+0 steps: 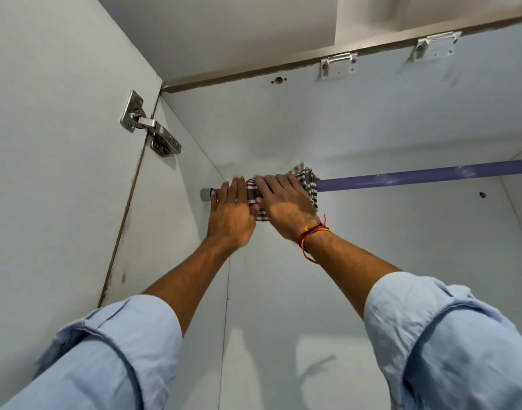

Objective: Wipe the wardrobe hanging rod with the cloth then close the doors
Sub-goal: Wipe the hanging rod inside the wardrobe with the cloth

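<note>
A purple hanging rod (416, 175) crosses the inside of the white wardrobe from the left wall to the right edge of the view. A checked brown-and-white cloth (308, 180) is wrapped over the rod near its left end. My right hand (286, 207) lies on the cloth and presses it around the rod. My left hand (231, 214) sits just left of it, fingers over the rod and touching the cloth's left edge, close to the metal rod socket (206, 194).
The left door (46, 173) stands open, held by a steel hinge (148, 125). Two white brackets (338, 65) sit under the wardrobe's top front rail. The white back panel (372, 232) lies behind the rod.
</note>
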{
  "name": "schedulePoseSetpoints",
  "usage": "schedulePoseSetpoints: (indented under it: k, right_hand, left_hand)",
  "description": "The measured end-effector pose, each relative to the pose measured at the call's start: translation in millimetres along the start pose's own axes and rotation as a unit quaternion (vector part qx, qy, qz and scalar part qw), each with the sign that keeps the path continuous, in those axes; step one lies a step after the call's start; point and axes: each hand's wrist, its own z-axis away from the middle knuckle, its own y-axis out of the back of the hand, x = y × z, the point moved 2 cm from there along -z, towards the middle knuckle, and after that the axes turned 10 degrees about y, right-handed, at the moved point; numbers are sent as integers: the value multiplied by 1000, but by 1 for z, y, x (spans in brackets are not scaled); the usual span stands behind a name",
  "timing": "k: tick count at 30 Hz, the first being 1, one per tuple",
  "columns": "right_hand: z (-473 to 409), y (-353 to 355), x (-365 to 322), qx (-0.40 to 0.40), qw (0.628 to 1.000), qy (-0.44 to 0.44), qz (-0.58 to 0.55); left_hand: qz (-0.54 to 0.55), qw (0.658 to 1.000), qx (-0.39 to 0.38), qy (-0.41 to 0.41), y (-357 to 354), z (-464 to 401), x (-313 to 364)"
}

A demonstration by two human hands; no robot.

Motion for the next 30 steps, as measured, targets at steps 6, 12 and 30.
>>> schedulePoseSetpoints:
  k: [6,12,30]
  right_hand:
    - [35,2,54,42,996,-5,77]
    - [70,8,90,60,991,-59,104]
    - [31,-5,52,43,997,-22,66]
  left_hand:
    - [44,999,11,-8,-14,4,-9]
    - [38,999,3,-12,-11,4,-9]
    - [-6,1000,13,-9,-11,6,-8]
